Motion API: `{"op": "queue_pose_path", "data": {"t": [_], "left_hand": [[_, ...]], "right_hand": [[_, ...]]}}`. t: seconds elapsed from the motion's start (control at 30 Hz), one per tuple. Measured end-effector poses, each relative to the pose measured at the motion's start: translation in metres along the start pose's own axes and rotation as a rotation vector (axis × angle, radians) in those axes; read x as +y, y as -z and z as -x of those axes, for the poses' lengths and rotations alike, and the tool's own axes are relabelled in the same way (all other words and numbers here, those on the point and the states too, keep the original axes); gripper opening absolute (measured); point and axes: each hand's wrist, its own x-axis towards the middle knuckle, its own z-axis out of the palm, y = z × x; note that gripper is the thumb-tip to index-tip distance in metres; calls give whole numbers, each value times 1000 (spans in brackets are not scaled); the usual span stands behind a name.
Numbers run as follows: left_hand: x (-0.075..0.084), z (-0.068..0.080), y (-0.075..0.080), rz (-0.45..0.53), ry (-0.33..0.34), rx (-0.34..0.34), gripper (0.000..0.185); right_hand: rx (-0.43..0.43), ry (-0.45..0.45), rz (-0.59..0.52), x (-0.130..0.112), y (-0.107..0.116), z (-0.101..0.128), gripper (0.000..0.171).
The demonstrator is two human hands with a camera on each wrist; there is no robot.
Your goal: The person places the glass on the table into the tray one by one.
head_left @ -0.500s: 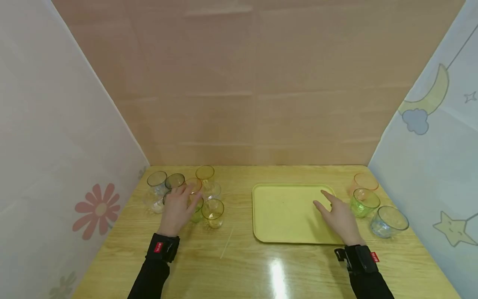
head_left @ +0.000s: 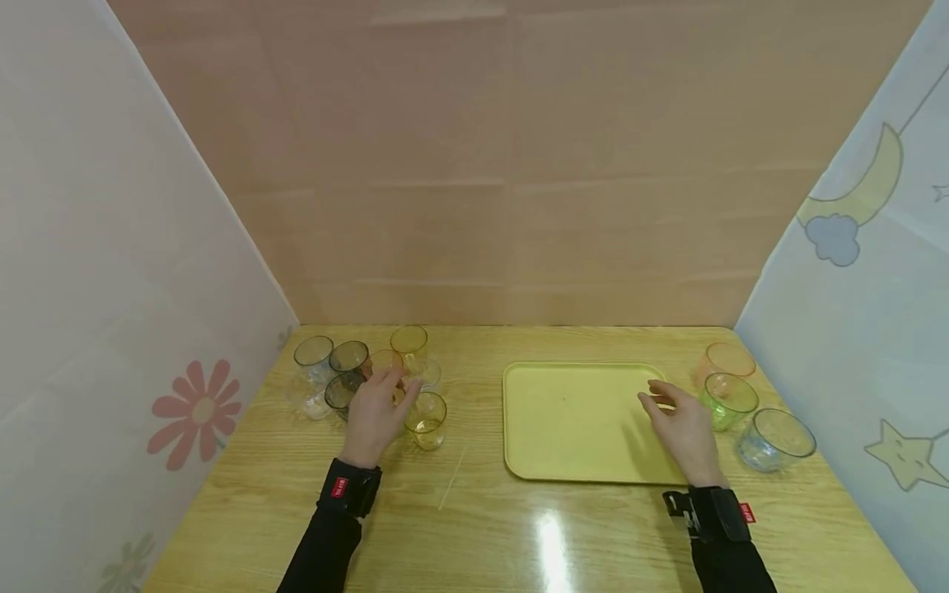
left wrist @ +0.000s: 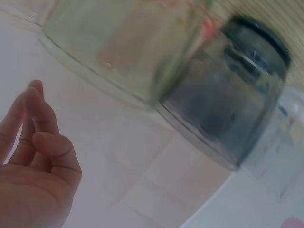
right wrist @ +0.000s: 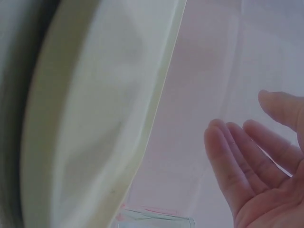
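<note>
My left hand (head_left: 380,405) hovers over a cluster of small coloured cups at the table's left, its fingers loosely curled and holding nothing. A yellow cup (head_left: 426,420) stands just right of it and a dark grey cup (head_left: 342,390) just left. In the left wrist view my left hand (left wrist: 40,118) is apart from a green cup (left wrist: 123,42) and a dark grey cup (left wrist: 232,95). My right hand (head_left: 678,420) is over the right edge of the yellow tray (head_left: 571,420), relaxed and empty, next to a green cup (head_left: 730,399). The right wrist view shows my right hand (right wrist: 247,142) beside the tray (right wrist: 95,118).
An orange cup (head_left: 728,361) and a clear bluish cup (head_left: 776,439) stand at the right beside the green one. Patterned fabric walls close in the left, right and back of the wooden table (head_left: 519,527).
My left hand has shifted right and forward over the cup cluster. My right hand has moved slightly right toward the green cup, with its fingers a little more curled.
</note>
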Motion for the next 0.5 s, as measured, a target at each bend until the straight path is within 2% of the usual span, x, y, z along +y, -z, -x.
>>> {"op": "queue_pose_path", "data": {"t": [0.23,0.33,0.5], "left_hand": [[15,1,-11,35,-72,84,13],[20,1,-13,26,-92,116,12],[27,2,-19,26,-123,131,12]], "right_hand": [[22,-33,5,4,11,-1,38],[46,-34,1,4,13,-2,35],[94,-36,-36,5,14,-5,34]]}}
